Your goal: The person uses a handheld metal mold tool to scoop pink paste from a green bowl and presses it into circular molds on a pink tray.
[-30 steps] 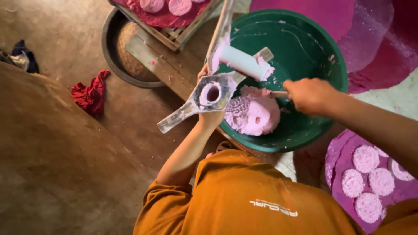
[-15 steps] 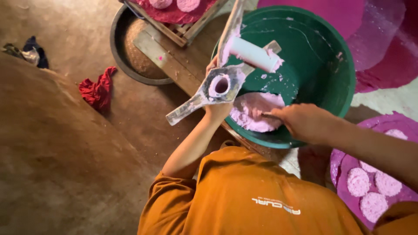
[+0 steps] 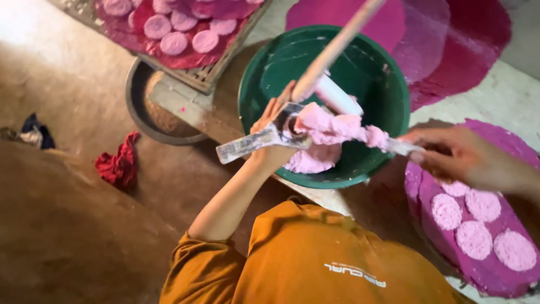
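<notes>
The left hand (image 3: 275,135) gripped a metal press (image 3: 264,141) over the green bowl (image 3: 371,79); the right hand's (image 3: 461,157) fingers closed on a dough-laden (image 3: 332,126) blade (image 3: 402,147).

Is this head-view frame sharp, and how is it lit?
Head view: right hand and the wooden stick smear with motion blur; the round green plastic basin and left hand are softly focused; daylight brightens the top left floor, the lower left lies in shadow.
</notes>
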